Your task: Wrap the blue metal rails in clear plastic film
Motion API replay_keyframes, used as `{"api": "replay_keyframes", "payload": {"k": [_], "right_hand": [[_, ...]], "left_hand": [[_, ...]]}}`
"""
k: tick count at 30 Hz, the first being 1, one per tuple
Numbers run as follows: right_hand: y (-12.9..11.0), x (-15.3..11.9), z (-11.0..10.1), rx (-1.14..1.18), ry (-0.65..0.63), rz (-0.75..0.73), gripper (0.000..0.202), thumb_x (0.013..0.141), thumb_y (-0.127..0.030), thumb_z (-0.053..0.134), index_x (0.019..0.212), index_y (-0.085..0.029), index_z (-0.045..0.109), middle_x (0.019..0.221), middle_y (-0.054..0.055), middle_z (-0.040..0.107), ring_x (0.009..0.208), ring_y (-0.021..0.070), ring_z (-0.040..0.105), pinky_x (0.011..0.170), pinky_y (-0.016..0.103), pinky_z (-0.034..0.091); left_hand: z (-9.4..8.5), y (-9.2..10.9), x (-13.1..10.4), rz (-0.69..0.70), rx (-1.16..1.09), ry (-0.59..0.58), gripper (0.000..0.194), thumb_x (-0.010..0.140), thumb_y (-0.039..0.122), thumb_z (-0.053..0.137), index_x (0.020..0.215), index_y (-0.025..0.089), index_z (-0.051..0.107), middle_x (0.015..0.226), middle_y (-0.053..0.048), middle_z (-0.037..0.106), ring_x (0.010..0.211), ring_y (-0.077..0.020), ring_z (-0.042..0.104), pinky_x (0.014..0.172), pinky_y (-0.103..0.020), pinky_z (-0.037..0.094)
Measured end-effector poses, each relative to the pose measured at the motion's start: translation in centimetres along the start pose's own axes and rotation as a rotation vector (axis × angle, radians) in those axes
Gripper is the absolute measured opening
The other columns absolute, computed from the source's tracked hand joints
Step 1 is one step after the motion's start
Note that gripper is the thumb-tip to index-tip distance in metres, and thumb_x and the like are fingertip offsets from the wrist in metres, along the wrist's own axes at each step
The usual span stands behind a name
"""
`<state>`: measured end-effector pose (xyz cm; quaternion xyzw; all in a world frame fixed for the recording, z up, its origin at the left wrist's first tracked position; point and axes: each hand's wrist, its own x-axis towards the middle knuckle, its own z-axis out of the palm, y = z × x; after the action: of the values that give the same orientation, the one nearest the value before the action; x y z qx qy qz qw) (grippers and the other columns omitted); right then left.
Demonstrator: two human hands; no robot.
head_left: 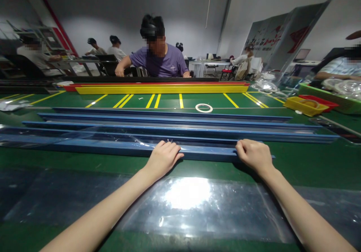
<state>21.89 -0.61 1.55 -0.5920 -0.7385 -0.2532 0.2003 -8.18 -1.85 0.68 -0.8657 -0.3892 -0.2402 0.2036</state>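
The nearest long blue channel strip (208,155) lies across the green table in front of me. My left hand (166,157) curls over its near wall around the middle, fingers bent into the channel. Clear plastic film (121,139) covers the strip to the left of this hand, reaching up to the fingers. Toward the strip's right end my right hand (255,155) is closed on it, knuckles up; the fingertips are hidden. Just beyond lie several more blue channel strips (254,135), side by side.
A flat clear plastic sheet (197,214) lies near me under my forearms. Farther off are a tape roll (204,108), a yellow strip (160,90), a red strip (197,84) and a yellow tray (304,106). A co-worker (163,58) sits opposite.
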Motion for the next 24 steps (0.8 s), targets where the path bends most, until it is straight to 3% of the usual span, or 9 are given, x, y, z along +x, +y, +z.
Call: {"api": "replay_keyframes", "payload": {"k": [5,24], "right_hand": [[-0.19,0.25,-0.28,0.008,-0.059,0.027,0.040,0.078,-0.032,0.034,0.046,-0.018,0.054,0.051,0.003,0.058,0.045,0.0107,0.047,0.046,0.023,0.023],[-0.20,0.28,-0.28,0.007,-0.081,0.040,0.042,0.078,-0.033,0.032,0.046,-0.018,0.053,0.052,0.004,0.059,0.044,0.0117,0.047,0.046,0.024,0.022]], "left_hand": [[-0.19,0.03,0.03,-0.016,-0.031,-0.033,0.025,0.087,0.032,0.037,0.078,0.015,0.054,0.068,-0.002,0.060,0.063,-0.0144,0.052,0.059,-0.028,0.032],[-0.11,-0.16,0.25,-0.068,-0.004,-0.146,0.028,0.086,0.036,0.039,0.071,0.016,0.052,0.067,-0.001,0.058,0.063,-0.0155,0.052,0.056,-0.027,0.033]]}}
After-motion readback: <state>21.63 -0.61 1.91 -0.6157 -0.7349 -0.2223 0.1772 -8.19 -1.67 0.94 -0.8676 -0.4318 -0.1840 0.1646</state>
